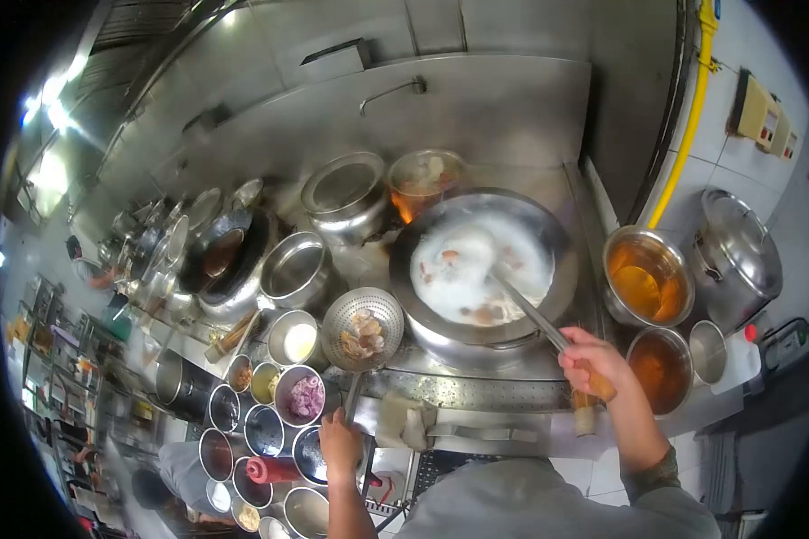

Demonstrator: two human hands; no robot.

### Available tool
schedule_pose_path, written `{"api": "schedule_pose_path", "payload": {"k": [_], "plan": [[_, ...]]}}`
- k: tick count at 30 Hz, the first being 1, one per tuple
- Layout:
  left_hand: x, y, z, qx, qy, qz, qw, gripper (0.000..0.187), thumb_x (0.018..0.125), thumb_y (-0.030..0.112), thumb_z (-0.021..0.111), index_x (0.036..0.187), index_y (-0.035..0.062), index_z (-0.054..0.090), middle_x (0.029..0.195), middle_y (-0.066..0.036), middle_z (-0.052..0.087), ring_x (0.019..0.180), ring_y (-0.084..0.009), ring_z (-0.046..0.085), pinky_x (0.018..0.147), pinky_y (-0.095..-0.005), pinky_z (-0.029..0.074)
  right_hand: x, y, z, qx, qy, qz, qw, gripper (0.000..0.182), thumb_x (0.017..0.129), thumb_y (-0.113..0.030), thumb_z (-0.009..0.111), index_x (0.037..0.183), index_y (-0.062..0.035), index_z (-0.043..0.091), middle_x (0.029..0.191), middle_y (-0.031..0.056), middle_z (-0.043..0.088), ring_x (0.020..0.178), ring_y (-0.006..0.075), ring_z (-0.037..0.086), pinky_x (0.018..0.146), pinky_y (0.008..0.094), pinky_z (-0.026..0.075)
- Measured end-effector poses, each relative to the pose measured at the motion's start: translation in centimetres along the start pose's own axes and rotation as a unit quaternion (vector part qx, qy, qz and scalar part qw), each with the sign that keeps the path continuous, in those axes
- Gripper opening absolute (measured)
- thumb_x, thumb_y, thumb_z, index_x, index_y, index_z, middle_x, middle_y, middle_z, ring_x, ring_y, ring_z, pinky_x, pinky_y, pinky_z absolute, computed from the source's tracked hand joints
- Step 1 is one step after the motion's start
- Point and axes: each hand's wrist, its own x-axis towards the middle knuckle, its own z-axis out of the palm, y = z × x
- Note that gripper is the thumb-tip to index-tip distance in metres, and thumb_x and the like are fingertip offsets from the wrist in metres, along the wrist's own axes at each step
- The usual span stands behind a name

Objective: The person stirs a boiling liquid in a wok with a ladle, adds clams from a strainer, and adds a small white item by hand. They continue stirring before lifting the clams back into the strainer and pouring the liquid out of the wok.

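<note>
My right hand [593,364] is closed round the wooden handle of a long metal ladle [535,310]. Its head dips into white foamy liquid [458,292] in a large wok [562,269], so its exact shape is hidden. Orange-brown pieces show through the foam. My left hand [340,442] grips the handle of a perforated strainer [335,328], held to the left of the wok. Several pale brown pieces of food [365,337] lie in the strainer's bowl.
A pot of chopped purple onion [304,398] and several other containers stand front left. Behind are a steel pot [342,184] and a pot over flame [425,175]. Right are a pot of orange oil [636,287] and a lidded pot [742,242]. Another person [193,476] is lower left.
</note>
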Motion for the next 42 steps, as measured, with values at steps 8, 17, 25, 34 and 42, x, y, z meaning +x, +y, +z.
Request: {"api": "schedule_pose_path", "payload": {"k": [8,17,25,34,42], "plan": [[-1.6,22.4,1.0,-0.16,0.014,0.385,0.909,0.048,0.086,0.024,0.078,0.129,0.0076,0.063,0.133,-0.02,0.059,0.12,-0.0391,0.057,0.102,-0.047,0.046,-1.7,-0.2,-1.1,-0.2,0.031,-0.019,0.979,0.05,0.095,-0.006,0.058,0.141,-0.0089,0.04,0.075,0.0045,0.054,0.049,0.0123,0.052,0.042,0.0274,0.042],[-0.5,29.4,6.8,-0.088,-0.012,0.335,0.938,0.029,0.097,0.032,0.062,0.093,0.0053,0.073,0.085,-0.018,0.07,0.085,-0.0408,0.067,0.077,-0.0516,0.052,-2.2,-1.2,-2.9,-0.339,0.065,-0.061,0.936,0.05,0.096,-0.006,0.057,0.142,-0.0093,0.038,0.075,0.0044,0.054,0.051,0.0128,0.053,0.044,0.0302,0.043],[1.3,26.7,3.7,-0.11,-0.049,0.375,0.919,0.034,0.099,0.034,0.06,0.087,0.0052,0.073,0.084,-0.021,0.069,0.085,-0.0433,0.065,0.075,-0.0524,0.051,0.1,-1.7,-1.9,-0.281,0.034,-0.026,0.959,0.048,0.095,-0.005,0.056,0.139,-0.0074,0.038,0.076,0.0052,0.053,0.05,0.0121,0.052,0.044,0.0296,0.042],[2.7,24.6,3.2,-0.068,-0.036,0.406,0.911,0.036,0.098,0.037,0.062,0.083,0.005,0.073,0.082,-0.019,0.069,0.083,-0.0421,0.065,0.076,-0.0503,0.052,2.8,-2.3,1.0,-0.334,-0.001,0.018,0.942,0.053,0.094,-0.01,0.058,0.142,-0.005,0.036,0.08,0.0058,0.053,0.056,0.0135,0.053,0.048,0.0312,0.045],[2.0,23.4,5.0,-0.143,0.066,0.416,0.896,0.023,0.093,0.028,0.069,0.089,0.0056,0.073,0.088,-0.014,0.07,0.086,-0.0374,0.066,0.084,-0.0467,0.052,0.2,0.3,3.2,-0.309,0.003,0.013,0.951,0.051,0.095,-0.005,0.055,0.143,-0.0078,0.038,0.08,0.0045,0.054,0.051,0.0109,0.051,0.043,0.0275,0.042]]}}
